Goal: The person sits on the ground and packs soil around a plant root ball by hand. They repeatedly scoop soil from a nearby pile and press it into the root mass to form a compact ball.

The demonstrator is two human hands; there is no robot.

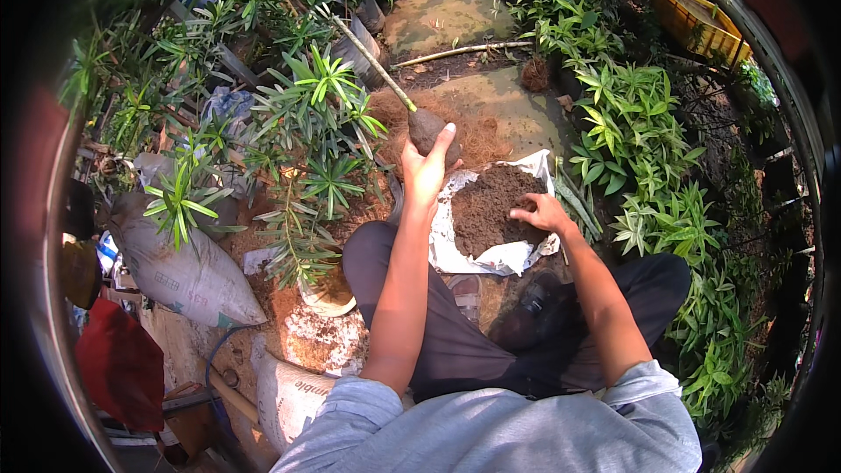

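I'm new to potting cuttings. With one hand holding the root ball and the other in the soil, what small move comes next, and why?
Probably scoop soil: the right hand already rests in the soil on the white sack, while the left hand grips the root ball just above.

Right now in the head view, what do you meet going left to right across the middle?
Red cloth → grey sack → potted green plant → left hand gripping a soil-balled cutting → white bag of soil → right hand → row of green plants.
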